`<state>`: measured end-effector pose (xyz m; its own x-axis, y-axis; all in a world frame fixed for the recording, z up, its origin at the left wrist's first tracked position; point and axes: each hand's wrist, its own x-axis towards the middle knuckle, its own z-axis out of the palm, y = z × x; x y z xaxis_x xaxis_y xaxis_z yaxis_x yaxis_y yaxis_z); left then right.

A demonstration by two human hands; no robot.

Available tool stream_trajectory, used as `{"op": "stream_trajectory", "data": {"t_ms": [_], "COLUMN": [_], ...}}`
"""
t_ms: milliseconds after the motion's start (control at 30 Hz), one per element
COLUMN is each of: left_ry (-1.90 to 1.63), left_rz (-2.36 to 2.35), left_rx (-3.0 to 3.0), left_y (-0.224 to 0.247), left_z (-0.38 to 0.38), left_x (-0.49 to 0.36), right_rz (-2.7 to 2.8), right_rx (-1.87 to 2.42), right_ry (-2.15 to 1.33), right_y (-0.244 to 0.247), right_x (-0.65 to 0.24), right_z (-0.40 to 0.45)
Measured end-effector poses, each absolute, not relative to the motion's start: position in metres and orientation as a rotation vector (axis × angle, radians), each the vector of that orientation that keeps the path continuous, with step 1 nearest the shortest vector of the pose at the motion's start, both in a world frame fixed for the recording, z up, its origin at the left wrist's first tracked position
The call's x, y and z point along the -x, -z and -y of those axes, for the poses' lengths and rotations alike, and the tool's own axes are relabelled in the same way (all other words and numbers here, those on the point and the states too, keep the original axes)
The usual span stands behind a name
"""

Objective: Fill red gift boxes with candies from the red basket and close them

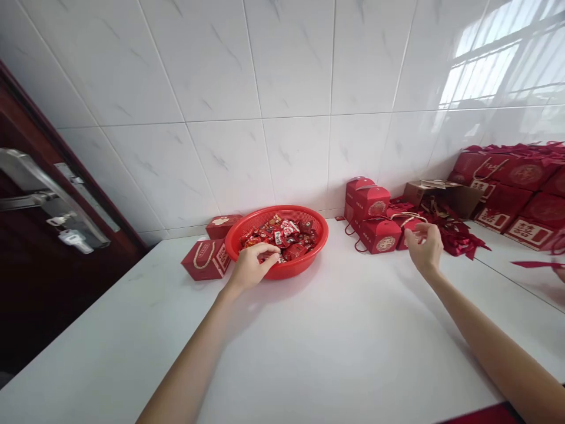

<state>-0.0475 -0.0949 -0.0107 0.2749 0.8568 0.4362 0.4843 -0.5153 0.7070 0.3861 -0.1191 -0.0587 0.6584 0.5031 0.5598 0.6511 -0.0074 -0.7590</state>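
My left hand (252,265) reaches over the front left rim of a red plastic basket (321,238). Its thumb and fingers are curved and apart, just above the wrapped candies (293,238) heaped inside. On the right, my right hand (426,247) is raised beside a small red gift box (401,240) with a rope handle (408,217). Thumb and fingers are spread there, close to the handle; whether they touch it I cannot tell. Another red box (385,237) with a gold round emblem stands just left of that one.
Left of the basket sit a red box with a rope handle (203,262) and another red box (222,224). Red ribbons (459,235) lie by an open cardboard box (465,200). Stacked gift boxes (525,188) line the right. Another person's hand (560,272) shows at the right edge by a ribbon.
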Motion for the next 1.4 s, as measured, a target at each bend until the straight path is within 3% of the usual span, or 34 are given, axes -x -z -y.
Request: {"op": "stream_trajectory", "data": {"t_ms": [233, 467, 567, 733, 867, 967, 1067, 1200, 1300, 1400], "left_ry": [-1.115, -1.100, -1.248, -1.638, -1.367, -1.164, -1.156, -1.566, -1.973, -2.145], "left_rz": [-1.186, -1.135, -1.114, -1.690, -2.201, -2.330, -2.318, -2.259, -1.864, -1.351], "left_rx": [-2.099, -2.045, -1.974, -1.822, -1.635, -1.529, -1.454, -1.390, -1.639, -1.967], "left_y": [0.006, 0.008, 0.007, 0.000, 0.008, 0.019, 0.016, -0.014, -0.039, -0.044], "left_z": [0.103, 0.105, 0.094, 0.075, 0.070, 0.068, 0.067, 0.080, 0.096, 0.108], "left_x": [0.046, 0.047, 0.059, 0.109, 0.142, 0.154, 0.164, 0.175, 0.163, 0.127], "right_rz": [1.688, 1.608, 1.608, 1.590, 1.531, 1.522, 1.517, 1.485, 1.471, 1.486], "right_rx": [1.420, 1.602, 1.596, 1.527, 1.490, 1.460, 1.443, 1.391, 1.297, 1.132], "right_ry": [-0.099, -0.130, -0.138, -0.181, -0.214, -0.238, -0.274, -0.321, -0.412, -0.568], "right_y": [0.084, 0.098, 0.095, 0.086, 0.076, 0.072, 0.070, 0.063, 0.045, 0.011], "right_x": [-0.327, -0.330, -0.333, -0.327, -0.317, -0.311, -0.306, -0.295, -0.273, -0.241], "right_z": [0.114, 0.096, 0.099, 0.110, 0.117, 0.121, 0.126, 0.134, 0.141, 0.148]}}
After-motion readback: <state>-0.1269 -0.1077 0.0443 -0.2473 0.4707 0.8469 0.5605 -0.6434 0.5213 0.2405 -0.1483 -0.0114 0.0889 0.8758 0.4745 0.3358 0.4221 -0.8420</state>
